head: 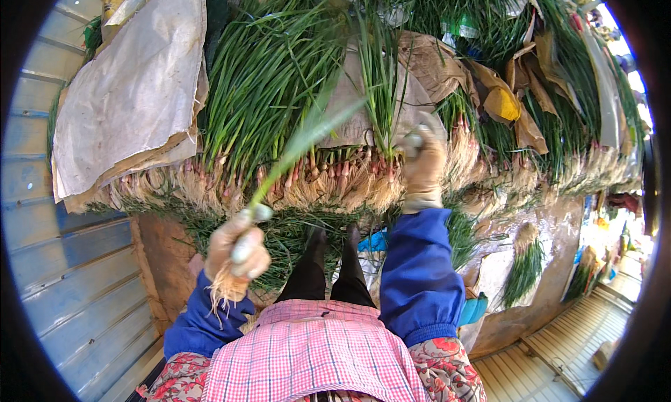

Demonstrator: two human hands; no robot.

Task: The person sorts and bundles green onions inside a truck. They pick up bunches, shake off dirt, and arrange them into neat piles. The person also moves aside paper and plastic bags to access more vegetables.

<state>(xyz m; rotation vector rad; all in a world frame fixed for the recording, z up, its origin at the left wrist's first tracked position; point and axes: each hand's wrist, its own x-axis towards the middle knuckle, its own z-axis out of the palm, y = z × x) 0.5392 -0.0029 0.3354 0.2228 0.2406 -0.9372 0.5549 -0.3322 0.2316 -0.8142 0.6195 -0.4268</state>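
My left hand [238, 250], with pale coated fingertips, is closed around an onion-like plant [275, 174]. Its blurred green leaves reach up and right, and its stringy roots [225, 289] hang below my fist. My right hand [422, 161] is motion-blurred at the root edge of the heap, beside a small upright bunch of the same plants [383, 93]. Whether its fingers grip anything is not clear. A thick layer of green plants [267, 82] lies before me, leaves away from me, with pinkish bases and pale roots [341, 184] along the near edge.
White sheeting [131, 82] covers the heap's left end; brown torn paper [432, 61] lies among plants at right. Loose green leaves [283, 255] litter the floor around my dark boots [314, 242]. A separate bunch [524, 266] lies at right. A corrugated metal wall [78, 245] stands left.
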